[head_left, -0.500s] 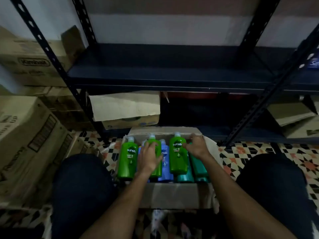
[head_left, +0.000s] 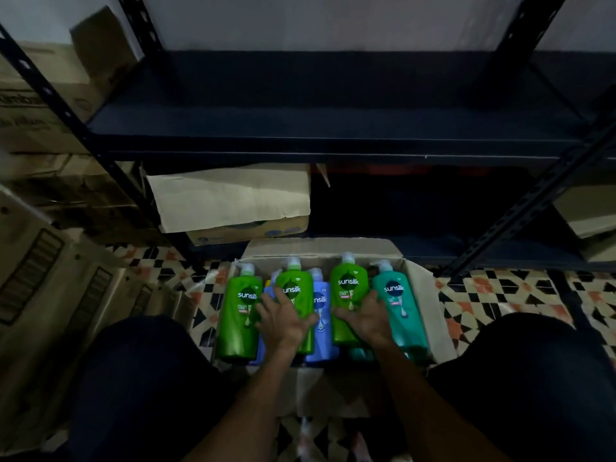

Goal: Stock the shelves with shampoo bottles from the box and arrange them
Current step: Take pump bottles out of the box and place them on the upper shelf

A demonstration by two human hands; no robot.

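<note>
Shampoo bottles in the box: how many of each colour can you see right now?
Green bottles: 3
Blue bottles: 2, one mostly hidden
Teal bottles: 2, one mostly hidden
Total: 7 visible; more may lie underneath.

The person wore dark trousers (head_left: 140, 378), nearly black in the weak light, of plain cloth, seen on both legs at the near left and near right. The left hand (head_left: 283, 320), the right hand (head_left: 365, 320) and both forearms were bare.
</note>
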